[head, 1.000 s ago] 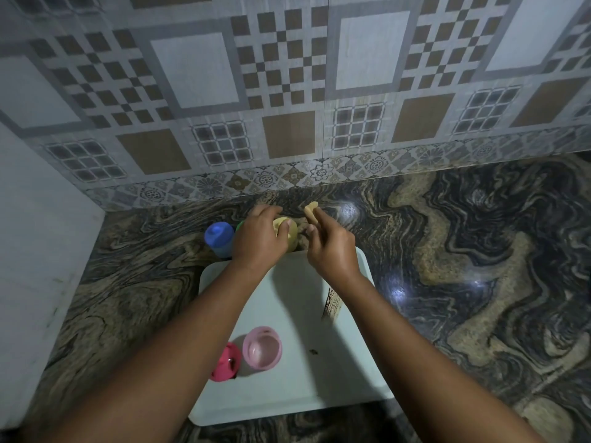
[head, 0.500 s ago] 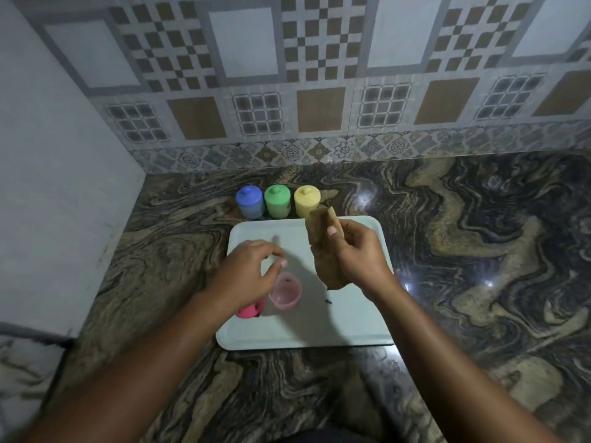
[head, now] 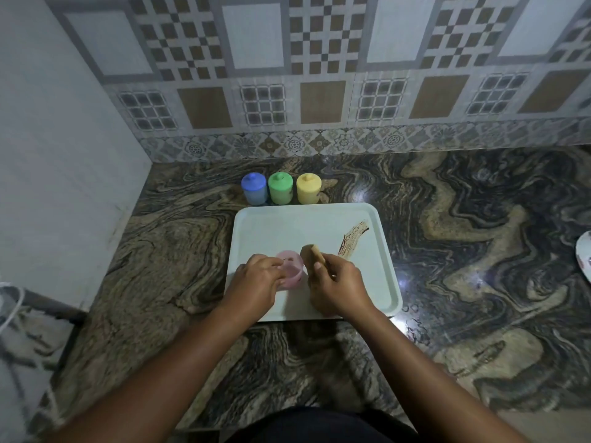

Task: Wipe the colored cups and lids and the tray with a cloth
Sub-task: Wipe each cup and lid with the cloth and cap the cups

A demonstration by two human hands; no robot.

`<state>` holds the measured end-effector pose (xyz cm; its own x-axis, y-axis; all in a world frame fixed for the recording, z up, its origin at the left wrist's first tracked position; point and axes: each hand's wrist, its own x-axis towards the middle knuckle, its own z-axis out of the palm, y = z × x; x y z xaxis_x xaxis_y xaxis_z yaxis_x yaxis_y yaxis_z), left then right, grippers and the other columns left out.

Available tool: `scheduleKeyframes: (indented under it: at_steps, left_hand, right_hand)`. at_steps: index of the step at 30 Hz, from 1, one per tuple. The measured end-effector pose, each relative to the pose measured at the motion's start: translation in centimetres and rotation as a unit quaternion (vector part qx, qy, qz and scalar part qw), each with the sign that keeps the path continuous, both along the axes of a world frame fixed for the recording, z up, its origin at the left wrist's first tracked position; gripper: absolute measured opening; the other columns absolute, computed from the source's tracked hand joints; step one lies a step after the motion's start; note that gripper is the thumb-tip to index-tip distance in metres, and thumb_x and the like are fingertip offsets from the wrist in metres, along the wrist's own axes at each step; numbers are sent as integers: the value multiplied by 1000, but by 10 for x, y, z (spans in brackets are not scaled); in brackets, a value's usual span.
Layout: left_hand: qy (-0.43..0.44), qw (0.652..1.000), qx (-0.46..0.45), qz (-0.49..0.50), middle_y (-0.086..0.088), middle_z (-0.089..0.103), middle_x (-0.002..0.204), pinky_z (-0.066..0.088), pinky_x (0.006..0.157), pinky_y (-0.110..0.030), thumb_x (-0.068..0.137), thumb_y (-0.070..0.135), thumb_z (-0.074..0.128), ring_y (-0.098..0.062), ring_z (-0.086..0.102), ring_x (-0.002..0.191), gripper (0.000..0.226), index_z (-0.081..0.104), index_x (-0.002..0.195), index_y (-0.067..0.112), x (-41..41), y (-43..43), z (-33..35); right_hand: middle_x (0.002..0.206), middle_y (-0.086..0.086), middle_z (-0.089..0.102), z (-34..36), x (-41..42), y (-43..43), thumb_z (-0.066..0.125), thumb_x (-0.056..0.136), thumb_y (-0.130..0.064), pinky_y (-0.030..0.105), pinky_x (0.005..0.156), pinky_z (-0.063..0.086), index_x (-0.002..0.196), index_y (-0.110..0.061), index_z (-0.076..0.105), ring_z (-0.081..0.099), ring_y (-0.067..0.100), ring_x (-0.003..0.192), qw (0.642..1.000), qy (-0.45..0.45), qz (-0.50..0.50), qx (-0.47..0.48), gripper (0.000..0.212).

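**Left hand on pink cup, right hand gripping cloth, both over tray**

Left hand (head: 256, 282) fingers curled round the rim of the pink cup (head: 292, 271), thumb and fingertips pinching its near-left edge; the cup stands open-topped on the tray (head: 275, 225), the hand hiding part of it. Cup is translucent pink plastic, round, short; a few dark specks show on its inner far wall, otherwise contents can't be made out. Right hand (head: 339, 286) closed tight on a tan cloth (head: 311, 252), bunched, with a folded end sticking up above the thumb just right of the pink cup; more cloth hangs below the palm onto the tray.

Tray: pale, smooth plastic, rectangular with rounded corners and a raised lip, lying flat on the counter (head: 463, 251). On the tray's right part, a brown streaky smear (head: 353, 236), apart from the right hand.

Just beyond the tray's far edge, three lidded cups in a row, touching or nearly so: blue cup (head: 254, 188), green cup (head: 280, 188), yellow cup (head: 308, 188). All cylindrical, matte plastic, each with a domed lid and small knob; contents hidden by the lids.

Counter is glossy swirled stone, brown-black. Patterned tile wall (head: 319, 91) behind the cups. A white rounded object (head: 583, 254), cut off by the frame, sits far right of the tray.
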<state>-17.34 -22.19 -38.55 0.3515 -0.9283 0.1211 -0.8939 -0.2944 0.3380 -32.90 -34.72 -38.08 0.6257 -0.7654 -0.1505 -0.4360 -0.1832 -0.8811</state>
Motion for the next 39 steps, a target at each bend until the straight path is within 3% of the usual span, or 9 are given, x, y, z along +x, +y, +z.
scheduleKeyframes:
  at_steps: [7,14,17,20,25,29,33,36,39]
  left_hand:
    - [42,999,-6,4,1,71,108,54,82,-45,85,16,62,-24,59,108,16,76,92,19,8,2,14]
    - [225,970,-79,42,12,76,92,50,81,-15,86,16,73,3,68,90,11,78,94,21,18,-22,97]
    - [286,946,-143,58,10,77,80,58,75,-26,83,23,78,-2,71,77,5,79,88,22,17,-29,128]
    - [301,936,-175,57,12,77,81,61,74,-35,82,30,78,-6,73,77,9,79,90,26,11,-31,146]
    - [368,912,-177,34,9,78,93,62,76,-41,80,33,72,-14,75,84,20,77,99,29,13,-30,168]
    - [399,900,-172,30,2,77,81,62,74,-48,75,29,73,-19,74,82,10,76,83,27,14,-34,178]
    - [325,928,-181,12,10,75,78,62,72,-44,78,30,77,-12,73,76,4,76,81,28,3,-34,186]
    - [341,915,-214,3,10,77,88,63,72,-39,81,27,75,-10,73,83,11,77,92,25,-5,-33,189]
    - [422,884,-202,6,6,78,92,62,72,-42,76,29,72,-16,74,88,18,77,94,27,-3,-34,191]
  right_hand:
    - [93,-8,78,-8,-1,-2,56,101,-28,18,68,47,111,-26,76,71,11,85,1000,-25,-5,17,23]
    - [62,0,48,30,4,-1,47,107,-13,33,48,35,116,-27,73,41,18,54,966,-246,28,67,31]
    - [72,2,57,50,3,4,59,100,-25,39,49,38,131,-28,68,45,18,59,954,-293,28,62,32]
    - [111,-7,73,62,0,4,89,77,-31,33,79,57,146,-21,55,70,12,93,957,-288,37,12,77]
    - [62,-11,65,84,-9,2,92,69,-10,29,55,51,123,-11,73,54,11,61,952,-305,-12,-7,57]
    - [64,17,68,94,-10,7,89,73,-19,50,48,53,130,-12,69,56,18,56,941,-337,4,5,61]
    - [80,-24,63,91,-11,6,90,70,-38,19,67,54,139,-4,59,51,-13,69,928,-296,-2,-225,83]
    - [85,5,77,92,-13,8,87,72,-49,41,60,58,139,-11,61,57,3,65,922,-342,-38,-179,82]
    - [61,24,58,97,-10,12,92,66,-46,51,49,49,139,-28,62,47,23,55,924,-378,-49,-27,81]
